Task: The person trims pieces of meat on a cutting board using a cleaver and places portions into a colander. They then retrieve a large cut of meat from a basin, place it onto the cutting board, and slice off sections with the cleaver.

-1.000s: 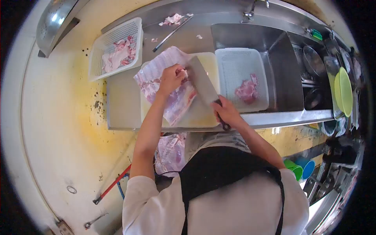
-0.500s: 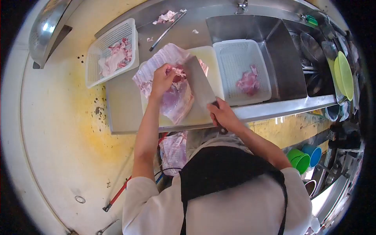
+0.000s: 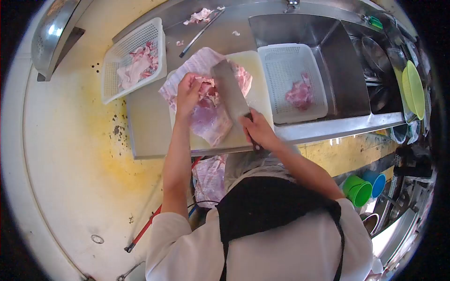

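A large slab of raw ribs (image 3: 206, 122) lies on a white cutting board (image 3: 258, 75). My left hand (image 3: 188, 96) is closed on a loose flap of meat at the slab's middle, its fingertips pinching the flap. In my right hand (image 3: 259, 130) is the dark handle of a wide cleaver (image 3: 230, 86). Its blade lies over the right part of the slab, tip pointing to the upper left. The blade hides some of the meat beneath it, and I cannot tell how deep its edge sits.
A white basket (image 3: 162, 61) with meat trimmings stands left of the board. Right of it, another white basket (image 3: 323, 105) holds a piece of meat beside the steel sink (image 3: 338, 61). A sharpening steel (image 3: 199, 36) and scraps (image 3: 198, 16) lie behind. Another rib slab (image 3: 209, 180) is below the counter edge.
The cleaver and my right hand have shifted left and slightly up across the slab. More pink meat now shows right of the blade. My left hand moved slightly left, still gripping the flap.
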The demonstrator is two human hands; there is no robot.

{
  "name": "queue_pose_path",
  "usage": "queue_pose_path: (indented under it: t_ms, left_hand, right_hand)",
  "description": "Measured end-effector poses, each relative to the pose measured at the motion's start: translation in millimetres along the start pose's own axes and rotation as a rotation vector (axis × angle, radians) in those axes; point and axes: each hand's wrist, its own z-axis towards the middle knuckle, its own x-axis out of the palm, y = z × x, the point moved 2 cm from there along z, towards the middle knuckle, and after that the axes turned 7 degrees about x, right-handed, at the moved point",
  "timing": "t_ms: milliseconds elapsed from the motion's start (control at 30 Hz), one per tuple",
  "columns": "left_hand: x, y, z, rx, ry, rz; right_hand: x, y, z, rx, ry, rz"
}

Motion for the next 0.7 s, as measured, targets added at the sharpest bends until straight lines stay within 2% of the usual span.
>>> queue_pose_path:
  t_ms: [33, 67, 133, 167, 267, 333, 367, 533, 633, 700]
  left_hand:
    - [3.8, -3.8, -2.2, 0.039, -0.008, 0.002]
    - [6.2, -7.1, -2.5, -0.018, -0.020, -0.026]
    - [4.9, -17.4, -2.2, -0.128, -0.055, -0.079]
    - [0.2, -22.9, -0.6, -0.118, -0.095, -0.105]
    - [-18.5, -34.3, -5.6, -0.112, -0.211, -0.194]
    - [-32.1, -42.5, -2.0, -0.114, -0.278, -0.272]
    - [-35.0, -47.1, -0.8, -0.103, -0.246, -0.236]
    - [-25.7, -82.7, -1.0, -0.113, -0.188, -0.105]
    - [-8.6, -60.5, -13.4, -0.056, -0.129, 0.213]
    - [24.2, -45.9, -30.2, 0.310, 0.066, 0.657]
  right_hand:
    - [5.0, -9.0, 18.0, -0.054, 0.008, 0.035]
    - [8.5, -13.4, 26.6, -0.109, 0.018, 0.069]
    - [13.5, -24.9, 5.8, -0.077, 0.076, 0.020]
    - [10.7, -27.7, -3.8, -0.068, 0.104, -0.010]
    - [-25.0, -12.5, -46.5, 0.158, 0.240, -0.038]
    - [-39.8, -18.1, -51.8, 0.115, 0.176, -0.106]
    - [-43.6, -19.3, -53.8, 0.094, 0.142, -0.139]
    - [-40.1, -6.0, -38.6, -0.015, -0.046, -0.004]
    - [-42.4, -0.3, -39.4, -0.025, -0.104, 0.001]
    - [-44.3, -1.0, -41.4, -0.028, -0.091, -0.025]
